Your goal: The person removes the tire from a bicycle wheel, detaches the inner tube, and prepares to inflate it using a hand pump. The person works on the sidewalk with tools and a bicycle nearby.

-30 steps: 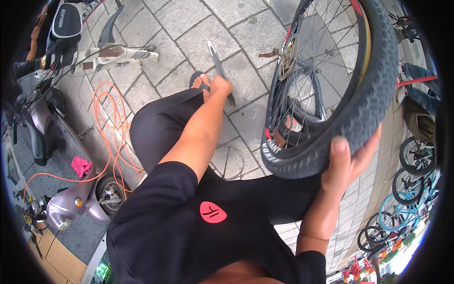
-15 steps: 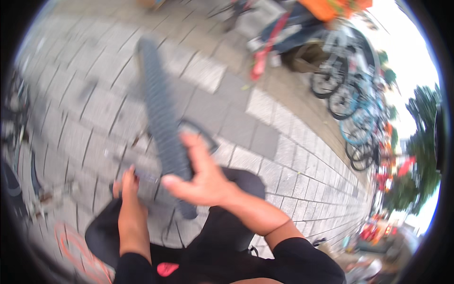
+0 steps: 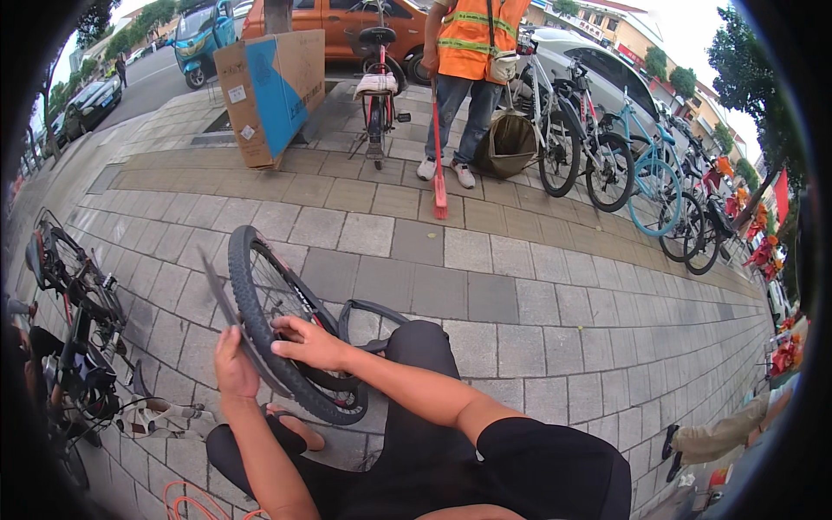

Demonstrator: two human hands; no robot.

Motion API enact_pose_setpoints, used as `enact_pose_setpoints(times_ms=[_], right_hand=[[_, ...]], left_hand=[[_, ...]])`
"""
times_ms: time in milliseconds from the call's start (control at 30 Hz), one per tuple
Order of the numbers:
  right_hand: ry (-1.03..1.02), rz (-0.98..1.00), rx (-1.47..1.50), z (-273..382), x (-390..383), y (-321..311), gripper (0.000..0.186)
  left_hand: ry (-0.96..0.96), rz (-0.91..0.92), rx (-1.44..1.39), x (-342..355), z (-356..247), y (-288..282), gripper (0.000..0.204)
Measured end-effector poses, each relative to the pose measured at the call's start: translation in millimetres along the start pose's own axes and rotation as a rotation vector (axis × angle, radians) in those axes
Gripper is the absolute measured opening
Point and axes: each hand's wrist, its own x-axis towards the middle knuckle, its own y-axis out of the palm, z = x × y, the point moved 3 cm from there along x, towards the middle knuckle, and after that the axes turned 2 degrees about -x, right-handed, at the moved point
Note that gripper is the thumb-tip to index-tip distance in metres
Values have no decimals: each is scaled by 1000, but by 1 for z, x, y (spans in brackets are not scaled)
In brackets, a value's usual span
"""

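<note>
A bicycle wheel (image 3: pixel 245 286) with a knobby black tyre stands tilted between my knees. My right hand (image 3: pixel 312 344) grips it from the right, thumb on the tread and fingers over the tyre's side toward the spokes. Left of the wheel, my left hand (image 3: pixel 236 368) is closed round a thin, dark curved strip (image 3: pixel 222 290). That strip runs close along the tyre; its exact kind is unclear, and whether it touches the tyre I cannot tell. A loop of black inner tube (image 3: pixel 377 308) lies on the paving just behind the wheel.
Bicycles (image 3: pixel 74 321) lie or stand at the left. An orange cord (image 3: pixel 186 498) is on the ground at lower left. Ahead, a person in an orange vest (image 3: pixel 477 39) holds a red broom (image 3: pixel 439 186), between a large carton (image 3: pixel 273 95) and parked bicycles (image 3: pixel 607 160).
My view has swung round and levelled. The wheel, seen tread-on and blurred before, now shows its spokes. My left hand has come closer to the wheel, and the dark strip now shows plainly.
</note>
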Motion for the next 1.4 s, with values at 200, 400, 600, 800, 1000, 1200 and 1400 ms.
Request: enact_pose_setpoints(times_ms=[200, 400, 600, 800, 1000, 1200, 1400], right_hand=[[95, 134, 250, 2, -28, 30, 68], [2, -127, -303, 22, -45, 33, 76], [5, -237, -491, 48, -37, 84, 75], [59, -371, 229, -5, -38, 45, 18], [273, -415, 437, -47, -59, 34, 22], [283, -448, 387, -71, -65, 40, 19], [232, -384, 355, -60, -75, 38, 49]], left_hand=[[179, -54, 235, -33, 23, -16, 12], [382, -37, 767, -18, 38, -27, 23], [336, -10, 1052, -36, -1, -28, 30], [228, -193, 926, -22, 6, -16, 52], [345, -539, 1201, -44, 17, -15, 82], [237, -295, 1461, -41, -12, -27, 71], [284, -8, 1561, 8, -48, -60, 71]])
